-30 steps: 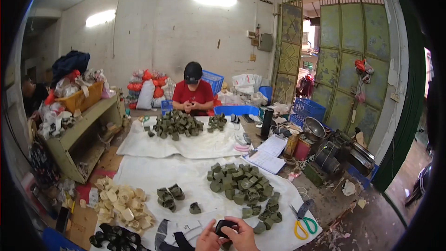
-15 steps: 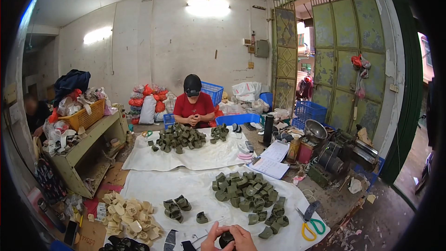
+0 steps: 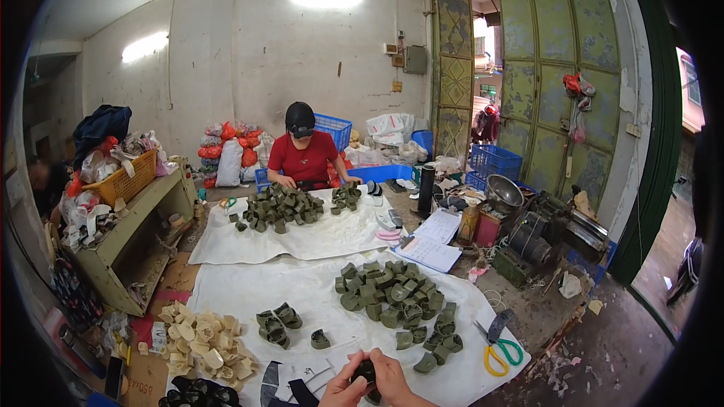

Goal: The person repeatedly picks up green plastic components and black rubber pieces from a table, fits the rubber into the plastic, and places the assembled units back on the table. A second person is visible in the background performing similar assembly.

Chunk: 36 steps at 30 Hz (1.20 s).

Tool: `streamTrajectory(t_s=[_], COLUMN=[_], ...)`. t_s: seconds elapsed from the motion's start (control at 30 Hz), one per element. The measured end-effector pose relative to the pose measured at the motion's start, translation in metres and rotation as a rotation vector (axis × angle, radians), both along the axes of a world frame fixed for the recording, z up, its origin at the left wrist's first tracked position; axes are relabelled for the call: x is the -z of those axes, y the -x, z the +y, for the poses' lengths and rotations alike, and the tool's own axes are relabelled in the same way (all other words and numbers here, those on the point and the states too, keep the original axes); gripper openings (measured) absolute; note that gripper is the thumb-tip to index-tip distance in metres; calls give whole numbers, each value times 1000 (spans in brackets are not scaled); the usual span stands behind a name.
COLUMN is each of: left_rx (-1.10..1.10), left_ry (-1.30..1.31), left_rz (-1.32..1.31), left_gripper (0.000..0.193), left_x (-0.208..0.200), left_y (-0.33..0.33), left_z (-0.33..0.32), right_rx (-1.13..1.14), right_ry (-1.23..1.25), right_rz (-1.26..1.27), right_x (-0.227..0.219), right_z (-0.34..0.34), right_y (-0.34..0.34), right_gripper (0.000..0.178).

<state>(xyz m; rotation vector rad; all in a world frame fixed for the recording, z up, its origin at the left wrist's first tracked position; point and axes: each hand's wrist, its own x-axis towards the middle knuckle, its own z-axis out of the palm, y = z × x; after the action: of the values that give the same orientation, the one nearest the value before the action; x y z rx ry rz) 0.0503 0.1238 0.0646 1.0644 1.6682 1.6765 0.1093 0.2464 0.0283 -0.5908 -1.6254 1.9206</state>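
At the near edge of the white cloth (image 3: 249, 286), my left hand (image 3: 345, 386) and my right hand (image 3: 391, 379) are closed around a small dark moulded piece (image 3: 365, 371). Fingers cover most of that piece. Beyond them lies a large heap of olive-green curved, cup-shaped pieces (image 3: 388, 290). To the left of my hands, a single green piece (image 3: 320, 339) stands alone, and a small group of green pieces (image 3: 277, 322) sits farther left. Dark curved strips (image 3: 270, 383) and a white sheet with markings (image 3: 305, 374) rest beside my left hand.
Cream moulded pieces (image 3: 205, 347) are heaped at the left, with black pieces (image 3: 197, 393) nearer. Scissors with yellow and green handles (image 3: 496, 354) lie at right. Across the table, a person in red (image 3: 303, 157) works by another green heap (image 3: 283, 207). Open papers (image 3: 434, 240) and a machine (image 3: 532, 245) stand right.
The view has shifted, so the scene sits slightly higher and further left. My hands still hold the dark piece. The person opposite has moved their hands apart, one arm reaching toward the dark curved pieces.
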Motion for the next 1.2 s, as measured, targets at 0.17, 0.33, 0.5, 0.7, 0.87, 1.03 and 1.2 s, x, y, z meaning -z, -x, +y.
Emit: streamTrajectory(t_s=[0.17, 0.33, 0.5, 0.7, 0.87, 1.03, 1.2], left_rx=[-48, -151, -140, -45, -49, 3, -85], left_ry=[79, 24, 225, -508, -423, -527, -322], left_rz=[100, 8, 196, -221, -180, -194, -616], left_gripper=[34, 34, 47, 78, 88, 78, 67], left_x=[12, 15, 15, 12, 19, 9, 0], left_y=[7, 0, 1, -10, 3, 4, 25], left_z=[-3, -2, 4, 2, 3, 6, 0], right_rx=[-276, -227, -210, -290, -199, -237, -293], right_ry=[88, 257, 425, 545, 371, 75, -877], right_rz=[79, 111, 150, 159, 233, 166, 165], right_x=[-28, -36, -41, -42, -33, -37, -55], right_z=[-5, -18, -16, -5, -24, -9, -9], right_y=[-13, -10, -5, -20, -21, -13, -20], right_gripper=[32, 30, 26, 30, 36, 40, 51])
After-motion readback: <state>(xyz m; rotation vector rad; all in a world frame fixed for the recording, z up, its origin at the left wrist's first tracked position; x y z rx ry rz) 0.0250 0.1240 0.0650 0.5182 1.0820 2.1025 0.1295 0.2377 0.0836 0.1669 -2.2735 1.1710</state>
